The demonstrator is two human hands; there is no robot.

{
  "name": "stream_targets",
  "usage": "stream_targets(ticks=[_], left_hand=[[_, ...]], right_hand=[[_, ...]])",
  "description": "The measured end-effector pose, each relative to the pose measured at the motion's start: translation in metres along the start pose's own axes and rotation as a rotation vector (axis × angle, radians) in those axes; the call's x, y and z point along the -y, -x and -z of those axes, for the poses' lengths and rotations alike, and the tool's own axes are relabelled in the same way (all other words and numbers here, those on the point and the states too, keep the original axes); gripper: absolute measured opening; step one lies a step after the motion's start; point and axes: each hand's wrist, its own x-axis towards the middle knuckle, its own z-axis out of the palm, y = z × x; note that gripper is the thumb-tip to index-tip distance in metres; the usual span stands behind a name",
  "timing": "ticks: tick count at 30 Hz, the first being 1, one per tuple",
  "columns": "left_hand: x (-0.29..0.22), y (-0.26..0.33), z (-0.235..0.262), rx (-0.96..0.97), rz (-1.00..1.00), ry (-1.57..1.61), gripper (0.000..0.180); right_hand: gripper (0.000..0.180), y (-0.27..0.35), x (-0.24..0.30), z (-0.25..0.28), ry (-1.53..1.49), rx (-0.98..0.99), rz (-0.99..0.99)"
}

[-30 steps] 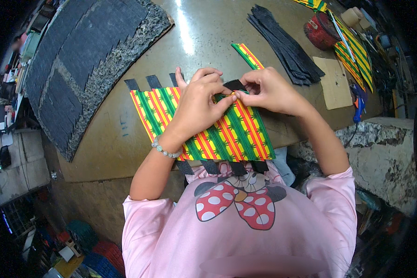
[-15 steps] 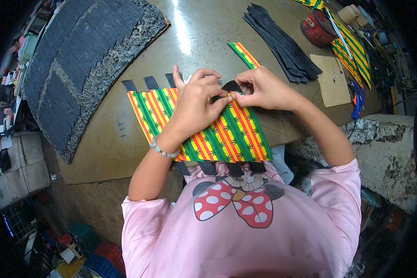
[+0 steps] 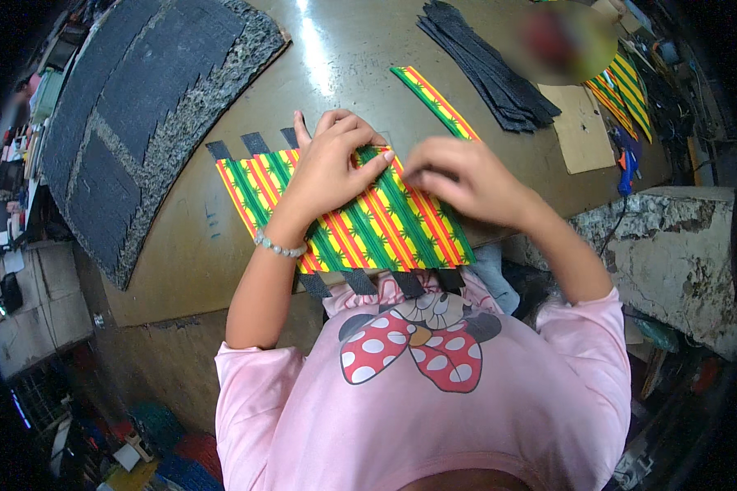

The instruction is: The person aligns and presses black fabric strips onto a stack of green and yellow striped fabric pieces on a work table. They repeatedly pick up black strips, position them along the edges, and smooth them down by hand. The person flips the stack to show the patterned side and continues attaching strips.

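Observation:
A striped fabric panel (image 3: 365, 217) in green, yellow and red lies at the table's near edge. Short black strap ends (image 3: 360, 282) stick out along its near side, and others (image 3: 255, 144) show at its far side. My left hand (image 3: 336, 159) rests on the panel, thumb and forefinger closed on its far edge. Just above the panel's right part is my right hand (image 3: 467, 180), its fingers curled and smeared by motion; whether they hold anything is hidden. Beyond it a narrow strip of matching fabric (image 3: 434, 100) lies on the table.
A board covered with dark strips (image 3: 151, 106) takes up the left of the table. At the far right are a stack of black straps (image 3: 487, 69), a piece of cardboard (image 3: 583, 135), a blue glue gun (image 3: 627, 170) with its cord, and more striped fabric (image 3: 628, 94).
My right hand has come away from the far edge and moved slightly right and nearer. The black strap end pinched between both hands no longer shows there. My left hand stays on the panel.

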Motion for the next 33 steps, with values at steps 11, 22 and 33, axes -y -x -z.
stream_targets(ticks=[11,22,33], left_hand=[[-0.010,-0.001,-0.009,-0.187,-0.010,-0.375,0.044],[-0.092,0.064,-0.068,0.027,0.028,-0.263,0.060],[-0.092,0.065,-0.073,0.014,0.033,-0.336,0.063]], right_hand=[[0.029,0.117,0.072,0.032,-0.116,0.354,0.166],[0.056,0.050,-0.004,-0.003,-0.359,-0.090,-0.422],[0.019,0.097,0.028,-0.031,0.099,-0.142,-0.063]])
